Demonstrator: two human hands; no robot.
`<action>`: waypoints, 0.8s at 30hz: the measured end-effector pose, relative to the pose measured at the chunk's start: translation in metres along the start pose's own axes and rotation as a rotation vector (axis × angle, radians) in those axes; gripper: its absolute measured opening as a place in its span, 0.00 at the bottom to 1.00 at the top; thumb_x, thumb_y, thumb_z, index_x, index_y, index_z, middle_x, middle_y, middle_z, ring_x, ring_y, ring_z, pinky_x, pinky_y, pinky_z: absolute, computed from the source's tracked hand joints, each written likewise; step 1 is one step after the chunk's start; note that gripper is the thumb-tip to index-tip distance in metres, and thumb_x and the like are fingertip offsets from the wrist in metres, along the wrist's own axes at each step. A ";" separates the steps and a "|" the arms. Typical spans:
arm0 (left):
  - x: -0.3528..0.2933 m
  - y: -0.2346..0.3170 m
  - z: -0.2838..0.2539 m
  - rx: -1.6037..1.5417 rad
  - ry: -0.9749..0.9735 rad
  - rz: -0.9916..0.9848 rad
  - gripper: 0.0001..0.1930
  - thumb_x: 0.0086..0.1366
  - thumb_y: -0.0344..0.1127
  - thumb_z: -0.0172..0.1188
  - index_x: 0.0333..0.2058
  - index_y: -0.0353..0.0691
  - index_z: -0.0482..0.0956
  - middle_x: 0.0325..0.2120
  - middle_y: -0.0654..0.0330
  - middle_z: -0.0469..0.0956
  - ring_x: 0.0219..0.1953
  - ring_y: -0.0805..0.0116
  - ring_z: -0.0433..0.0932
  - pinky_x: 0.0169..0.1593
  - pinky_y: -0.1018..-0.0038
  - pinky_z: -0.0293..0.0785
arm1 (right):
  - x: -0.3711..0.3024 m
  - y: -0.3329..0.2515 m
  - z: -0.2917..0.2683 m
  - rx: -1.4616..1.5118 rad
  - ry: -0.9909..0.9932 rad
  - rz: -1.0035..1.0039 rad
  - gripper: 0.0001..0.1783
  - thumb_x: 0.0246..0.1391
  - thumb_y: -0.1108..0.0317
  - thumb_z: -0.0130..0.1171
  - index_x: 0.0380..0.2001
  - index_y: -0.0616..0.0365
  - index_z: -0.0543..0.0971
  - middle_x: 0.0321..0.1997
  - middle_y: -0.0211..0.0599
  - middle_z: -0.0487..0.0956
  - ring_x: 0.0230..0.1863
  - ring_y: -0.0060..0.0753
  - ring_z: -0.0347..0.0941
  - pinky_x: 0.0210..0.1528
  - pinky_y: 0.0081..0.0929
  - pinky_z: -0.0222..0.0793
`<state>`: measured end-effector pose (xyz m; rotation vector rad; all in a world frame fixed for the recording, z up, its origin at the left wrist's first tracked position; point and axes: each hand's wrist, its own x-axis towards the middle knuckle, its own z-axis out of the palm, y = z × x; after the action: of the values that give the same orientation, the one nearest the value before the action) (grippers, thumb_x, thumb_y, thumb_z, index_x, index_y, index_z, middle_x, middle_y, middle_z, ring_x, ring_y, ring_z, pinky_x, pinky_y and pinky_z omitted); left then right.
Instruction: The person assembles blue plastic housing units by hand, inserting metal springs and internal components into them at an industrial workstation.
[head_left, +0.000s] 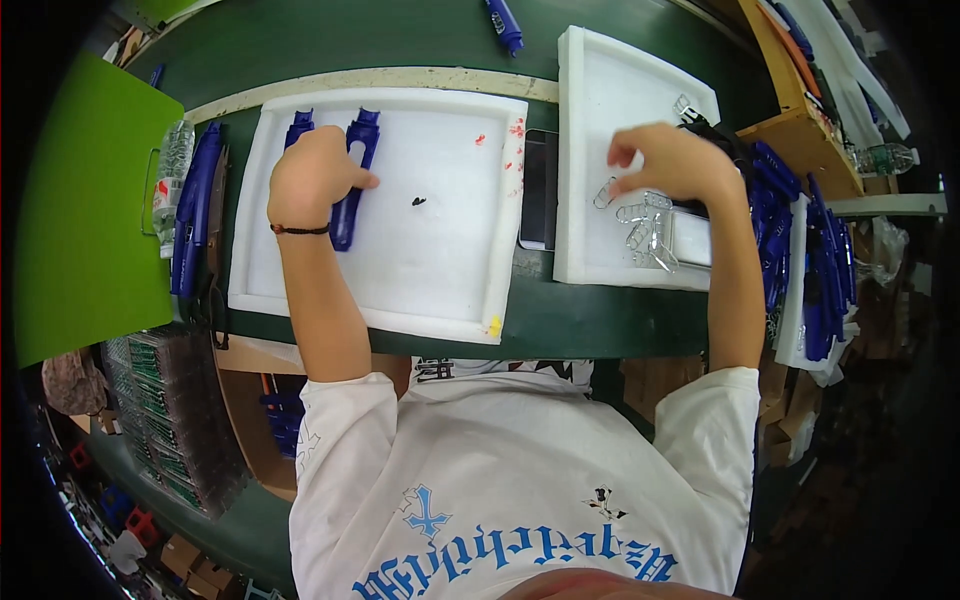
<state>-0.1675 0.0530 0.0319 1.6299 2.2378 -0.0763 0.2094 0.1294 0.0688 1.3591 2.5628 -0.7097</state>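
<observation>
My left hand point(314, 178) is over the left white foam tray point(440, 270), fingers curled down around a dark blue plastic casing point(299, 126), whose upper end sticks out past the knuckles. The fingertips are hidden. Just right of it, a second long blue casing point(343, 222) lies lengthwise, with my thumb across it. My right hand point(672, 165) hovers over the right foam tray point(590, 110), thumb and forefinger apart with nothing between them. Beneath it lie several small clear plastic pieces point(636, 236), one close to the thumb tip, beside a pale box-shaped item point(691, 238).
A dark phone point(538, 190) lies between the trays. At left are a clear bottle point(174, 180), a blue casing point(196, 215) and a green panel point(90, 210). Many blue parts point(825, 270) are piled at right, near a wooden shelf point(815, 130). Another blue casing point(505, 26) lies at the back.
</observation>
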 end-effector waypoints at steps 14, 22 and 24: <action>-0.010 0.081 0.020 -1.166 -0.184 0.644 0.23 0.75 0.38 0.56 0.62 0.36 0.61 0.34 0.60 0.79 0.29 0.77 0.74 0.36 0.80 0.73 | -0.027 -0.017 0.040 0.277 0.179 0.056 0.20 0.43 0.74 0.75 0.41 0.61 0.79 0.42 0.41 0.79 0.33 0.36 0.79 0.43 0.28 0.76; -0.017 0.100 0.029 -1.303 -0.363 0.707 0.22 0.75 0.28 0.48 0.66 0.37 0.62 0.41 0.61 0.78 0.33 0.77 0.74 0.40 0.76 0.76 | -0.018 0.007 0.051 0.274 0.015 -0.023 0.18 0.48 0.78 0.69 0.43 0.63 0.77 0.45 0.43 0.79 0.35 0.36 0.81 0.42 0.30 0.77; -0.015 0.101 0.032 -1.316 -0.372 0.699 0.22 0.76 0.29 0.49 0.66 0.34 0.62 0.41 0.60 0.77 0.32 0.77 0.74 0.38 0.77 0.75 | -0.019 0.005 0.055 0.311 0.138 -0.130 0.17 0.50 0.80 0.65 0.45 0.62 0.76 0.45 0.44 0.80 0.37 0.36 0.83 0.42 0.30 0.78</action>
<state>-0.0615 0.0639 0.0241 1.2707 0.8584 0.9532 0.2201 0.0913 0.0253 1.3764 2.7577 -1.1147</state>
